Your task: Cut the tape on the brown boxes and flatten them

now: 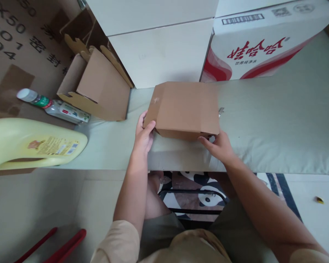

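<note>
In the middle of the green-covered table lies a brown cardboard box (pixel 185 107) with its broad top face up. Its left front corner is gripped by my left hand (pixel 145 131), thumb on top and fingers around the side. My right hand (pixel 218 146) holds the right front corner, with the thumb along the front edge and the other fingers mostly hidden behind the cardboard. A small shiny scrap (pixel 221 110) sticks out beside the box's right side.
White cartons (pixel 161 54) stand behind, one printed in red (pixel 252 54). Folded brown boxes (pixel 104 84), a clear bottle (pixel 63 109) and a yellow jug (pixel 38 144) are at left. The table's front edge (pixel 296 171) runs before my lap.
</note>
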Tool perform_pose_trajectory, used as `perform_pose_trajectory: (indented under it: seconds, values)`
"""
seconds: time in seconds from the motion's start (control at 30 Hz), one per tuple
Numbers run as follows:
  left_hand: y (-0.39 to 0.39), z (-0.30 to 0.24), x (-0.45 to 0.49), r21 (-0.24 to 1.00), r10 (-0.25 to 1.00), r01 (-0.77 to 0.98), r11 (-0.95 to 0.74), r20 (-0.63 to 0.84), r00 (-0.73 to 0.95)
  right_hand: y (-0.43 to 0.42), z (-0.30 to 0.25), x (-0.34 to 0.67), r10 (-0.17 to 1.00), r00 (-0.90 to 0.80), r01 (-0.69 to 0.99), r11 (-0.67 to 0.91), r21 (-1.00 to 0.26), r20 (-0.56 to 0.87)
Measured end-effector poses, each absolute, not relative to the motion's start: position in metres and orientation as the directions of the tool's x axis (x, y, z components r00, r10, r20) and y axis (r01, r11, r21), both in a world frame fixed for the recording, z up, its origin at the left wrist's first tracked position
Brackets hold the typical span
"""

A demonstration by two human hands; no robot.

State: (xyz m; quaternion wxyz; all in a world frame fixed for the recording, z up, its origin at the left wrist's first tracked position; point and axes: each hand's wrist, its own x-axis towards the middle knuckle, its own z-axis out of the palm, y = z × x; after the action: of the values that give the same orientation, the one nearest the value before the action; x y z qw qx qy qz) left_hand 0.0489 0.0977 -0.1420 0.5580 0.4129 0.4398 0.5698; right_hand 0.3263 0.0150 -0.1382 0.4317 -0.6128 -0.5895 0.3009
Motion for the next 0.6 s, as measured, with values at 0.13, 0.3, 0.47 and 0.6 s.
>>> perform_pose_trajectory:
  seconds: [0.13, 0.3, 0.47, 0.6]
  values:
    - [0.096, -0.144, 0.043, 0.979, 0.998, -0.203, -0.003, 0.014, 0.053, 0.016, -0.142, 0.328, 0.984, 0.152, 0.421, 0.024, -0.907, 0.096]
    - [0.098, -0.146, 0.038, 0.996, 0.999, -0.074, -0.039, 0.040, 0.021, 0.017, -0.147, 0.332, 0.979, 0.185, 0.405, 0.004, -0.914, 0.086]
    - [0.095, -0.144, 0.038, 0.996, 0.996, 0.029, -0.087, 0.087, 0.001, 0.017, -0.150, 0.337, 0.976, 0.162, 0.308, 0.089, -0.947, 0.144]
    - [0.092, -0.140, 0.036, 0.998, 0.997, -0.003, -0.065, 0.065, 0.043, 0.018, -0.154, 0.341, 0.966, 0.214, 0.152, 0.112, -0.982, 0.143]
